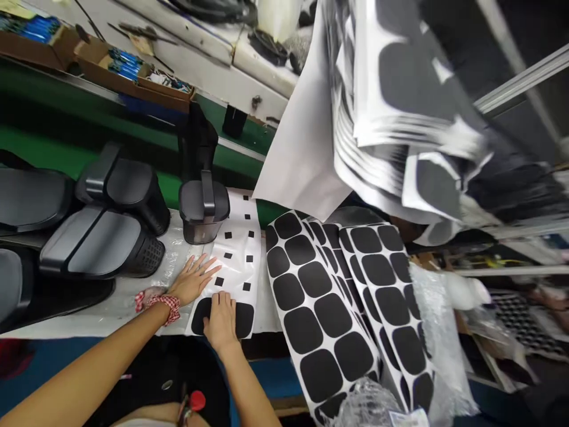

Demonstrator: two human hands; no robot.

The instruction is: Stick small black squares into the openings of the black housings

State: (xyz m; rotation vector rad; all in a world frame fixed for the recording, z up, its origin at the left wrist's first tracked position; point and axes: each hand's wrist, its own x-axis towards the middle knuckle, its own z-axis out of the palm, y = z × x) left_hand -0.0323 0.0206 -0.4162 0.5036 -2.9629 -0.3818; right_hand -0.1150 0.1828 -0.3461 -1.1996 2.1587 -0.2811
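L hand [192, 281] lies flat, fingers spread, palm down on the white backing sheet [237, 249] near the bench's front edge, holding nothing, just pinning the sheet. R hand [221, 322] sits at the sheet's front end, fingers curled together on the black pad [243, 319] there; looks like fingertips work at the pad's edge, but can't tell if it's pinched or only pressed, since the hand covers the contact.

Step in hand, by my read: peeling or seating a rounded black pad on the sheet w/ small black squares. Next move calls for L hand keeping the sheet down while R gets a clean lift at one corner, w/o creasing the pad.

Containers: small black bin [203, 212] stands upright on the sheet's far end, lid shut, contents hidden. Two bigger black bins [104, 240] lie on their sides toward the bench's left, lids shut too. Cardboard boxes [133, 80] on the far shelf hold blue-and-white small parts, too small to ID. Full pad sheets [320, 308] lean at the bench's right edge.
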